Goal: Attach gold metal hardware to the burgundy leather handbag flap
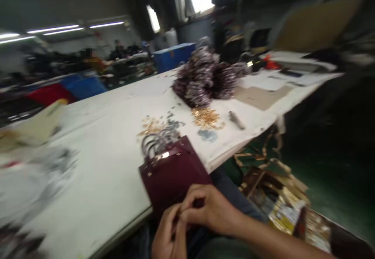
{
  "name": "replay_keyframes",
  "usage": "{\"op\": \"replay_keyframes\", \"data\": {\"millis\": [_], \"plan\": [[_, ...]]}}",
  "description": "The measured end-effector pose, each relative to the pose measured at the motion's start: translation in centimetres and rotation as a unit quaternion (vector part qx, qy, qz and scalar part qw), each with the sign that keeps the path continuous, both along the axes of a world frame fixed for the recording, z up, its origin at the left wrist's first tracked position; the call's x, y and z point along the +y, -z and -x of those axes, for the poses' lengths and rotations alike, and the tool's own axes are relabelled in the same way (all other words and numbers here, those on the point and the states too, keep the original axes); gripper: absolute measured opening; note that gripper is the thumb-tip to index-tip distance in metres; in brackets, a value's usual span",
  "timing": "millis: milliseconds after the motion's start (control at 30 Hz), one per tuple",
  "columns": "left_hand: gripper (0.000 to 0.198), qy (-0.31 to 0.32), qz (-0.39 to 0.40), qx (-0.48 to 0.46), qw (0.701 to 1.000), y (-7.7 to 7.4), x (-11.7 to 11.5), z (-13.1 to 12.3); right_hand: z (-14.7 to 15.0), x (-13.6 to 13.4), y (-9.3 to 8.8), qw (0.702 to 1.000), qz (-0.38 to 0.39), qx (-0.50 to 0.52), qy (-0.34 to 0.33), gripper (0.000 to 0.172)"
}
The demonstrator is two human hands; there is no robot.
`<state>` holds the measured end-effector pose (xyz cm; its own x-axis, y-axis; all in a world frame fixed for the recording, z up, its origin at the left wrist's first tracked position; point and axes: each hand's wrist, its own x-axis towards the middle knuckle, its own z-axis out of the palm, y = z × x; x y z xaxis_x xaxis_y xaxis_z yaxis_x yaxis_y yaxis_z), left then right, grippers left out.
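Note:
A burgundy handbag (180,171) lies over the table's front edge, its wrapped handles (159,142) pointing away from me. Just below the bag, close to my body, both hands meet fingertip to fingertip. My left hand (170,235) is closed, fingers curled together. Thumb and forefinger of my right hand (205,208) pinch against the left fingers; anything between them is hidden. Past the bag lie a heap of small gold metal pieces (205,118), a looser gold scatter (152,126) and small grey pieces (208,135).
On the white table (99,165) stands a large pile of plastic-wrapped burgundy items (202,75). A short tool (236,120) lies near the right edge, before brown cardboard (263,97). Clear plastic (26,188) is at left; a box of scraps (281,208) sits below right.

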<state>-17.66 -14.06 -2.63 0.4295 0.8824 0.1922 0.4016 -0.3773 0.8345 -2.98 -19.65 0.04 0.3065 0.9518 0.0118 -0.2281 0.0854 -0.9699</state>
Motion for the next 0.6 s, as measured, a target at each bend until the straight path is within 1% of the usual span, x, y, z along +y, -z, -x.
{"op": "replay_keyframes", "data": {"millis": [33,67,133,200,300,467,567,600], "plan": [[0.028,0.023,-0.019,-0.008,1.000,0.1,0.0,1.3,0.2,0.1,0.4,1.000,0.014,-0.018,-0.009,0.031],[0.024,0.066,-0.042,-0.022,0.997,0.2,0.0,2.2,0.2,0.2,0.8,0.999,0.018,-0.037,-0.022,0.025],[0.021,0.097,-0.076,-0.033,0.992,0.3,0.1,2.8,-0.1,0.2,1.1,0.997,0.011,-0.061,-0.044,0.017],[0.022,0.100,-0.071,-0.035,0.992,0.2,0.2,2.7,-0.3,0.2,1.1,0.996,-0.004,-0.071,-0.059,0.013],[0.021,0.101,-0.035,-0.042,0.993,0.0,0.1,2.3,-0.4,0.4,1.2,0.994,-0.021,-0.084,-0.071,0.012],[0.019,0.094,-0.003,-0.066,0.993,0.2,0.2,2.2,-0.3,1.0,1.7,0.990,-0.060,-0.108,-0.064,0.010],[0.016,0.068,0.058,-0.103,0.991,0.0,0.3,1.7,-0.2,0.9,1.9,0.990,-0.073,-0.111,-0.043,0.002],[0.015,0.055,0.094,-0.126,0.986,-0.2,0.4,1.4,-0.3,0.9,2.0,0.992,-0.068,-0.101,-0.033,0.006]]}}
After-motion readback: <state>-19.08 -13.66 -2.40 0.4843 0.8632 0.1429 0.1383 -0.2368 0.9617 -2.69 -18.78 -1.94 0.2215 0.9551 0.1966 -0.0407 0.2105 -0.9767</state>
